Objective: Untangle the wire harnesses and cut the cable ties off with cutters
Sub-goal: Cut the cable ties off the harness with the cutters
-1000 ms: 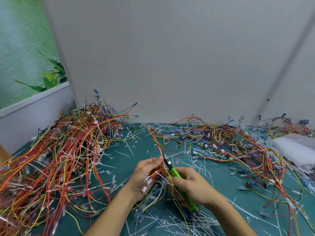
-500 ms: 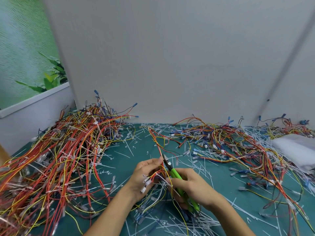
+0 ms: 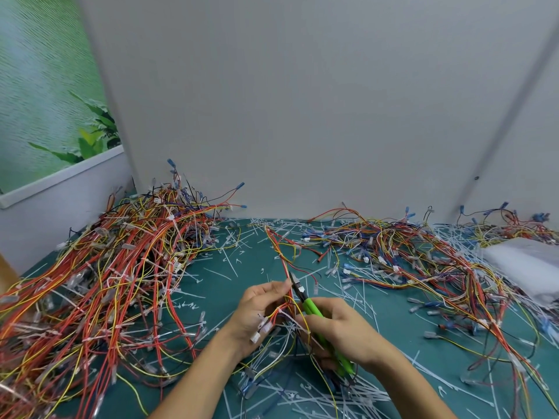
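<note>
Head view: left hand (image 3: 263, 309) is pinching a red-and-yellow harness (image 3: 279, 252); right hand (image 3: 338, 328) is gripping green cutters (image 3: 314, 313), blades nosing in; next, probably snipping a tie.

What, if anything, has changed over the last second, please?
Nothing visibly moved. The left hand still holds the wire harness, and the right hand still grips the green cutters, tips at its wires. The wire piles and cut cable ties lie as before.
</note>
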Tool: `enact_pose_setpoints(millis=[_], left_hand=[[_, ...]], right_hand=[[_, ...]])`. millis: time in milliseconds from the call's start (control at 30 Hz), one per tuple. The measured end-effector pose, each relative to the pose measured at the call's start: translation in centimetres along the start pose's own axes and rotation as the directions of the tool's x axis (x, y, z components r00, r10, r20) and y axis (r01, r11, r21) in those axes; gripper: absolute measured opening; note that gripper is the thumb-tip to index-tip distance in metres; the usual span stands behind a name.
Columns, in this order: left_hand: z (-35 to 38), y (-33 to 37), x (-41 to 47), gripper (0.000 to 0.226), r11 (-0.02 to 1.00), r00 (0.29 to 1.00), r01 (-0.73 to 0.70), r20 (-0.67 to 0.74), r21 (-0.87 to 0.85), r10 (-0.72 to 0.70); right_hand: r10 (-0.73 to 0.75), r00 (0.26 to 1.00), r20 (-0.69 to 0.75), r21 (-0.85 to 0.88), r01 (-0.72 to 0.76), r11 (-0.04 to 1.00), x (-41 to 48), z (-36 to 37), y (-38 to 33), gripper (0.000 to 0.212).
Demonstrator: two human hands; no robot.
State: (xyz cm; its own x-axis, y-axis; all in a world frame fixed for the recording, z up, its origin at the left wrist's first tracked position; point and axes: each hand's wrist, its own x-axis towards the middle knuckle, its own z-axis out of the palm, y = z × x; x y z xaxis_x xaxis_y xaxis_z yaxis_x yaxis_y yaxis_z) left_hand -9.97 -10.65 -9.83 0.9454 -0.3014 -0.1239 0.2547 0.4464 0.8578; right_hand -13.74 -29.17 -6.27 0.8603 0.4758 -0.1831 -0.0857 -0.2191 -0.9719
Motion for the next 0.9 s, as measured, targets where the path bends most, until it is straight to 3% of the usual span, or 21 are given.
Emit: enact_pose_setpoints(millis=[100,267,433,600,667,767,900], left_hand=[[0.2,-0.1,-0.1,0.02,1.0,1.0,-0.007,0.028,-0.028,0.007],[0.0,-0.1,0.2,0.023,0.99,1.0,-0.024,0.005,-0.142,0.025],[-0.1,0.4,0.4,0.012,0.906,0.999,-0.029,-0.047,-0.421,0.009],[0.2,0.8,0.3,0.013,0.869,0.998,-0.046,-0.058,-0.493,0.019],[0.3,1.0,0.2,0.016,0.85,0.999,-0.031,-0.039,-0.525,0.012],[0.0,1.3,0.0,0.014,0.833,0.999,-0.023,-0.045,-0.553,-0.002],[0.0,1.3,0.0,0.017,0.849,0.992,0.002,-0.104,-0.529,-0.067]], right_hand=[[-0.015,1.0,-0.026,0.053,0.016,0.998,0.3,0.1,0.1,0.014],[0.033,0.993,-0.114,0.255,-0.002,0.967,0.5,-1.3,0.4,0.053],[-0.124,0.991,0.052,0.355,0.097,0.93,-0.1,-2.9,0.1,0.061],[-0.297,0.944,0.147,0.561,0.168,0.811,-0.6,-3.7,-0.1,0.066],[-0.349,0.932,0.095,0.666,0.2,0.718,-0.7,-4.0,-0.1,0.071],[-0.371,0.923,-0.096,0.776,0.304,0.553,-0.6,-4.2,-0.3,0.067],[-0.316,0.868,-0.383,0.73,0.494,0.473,-0.3,-4.1,-0.8,0.047]])
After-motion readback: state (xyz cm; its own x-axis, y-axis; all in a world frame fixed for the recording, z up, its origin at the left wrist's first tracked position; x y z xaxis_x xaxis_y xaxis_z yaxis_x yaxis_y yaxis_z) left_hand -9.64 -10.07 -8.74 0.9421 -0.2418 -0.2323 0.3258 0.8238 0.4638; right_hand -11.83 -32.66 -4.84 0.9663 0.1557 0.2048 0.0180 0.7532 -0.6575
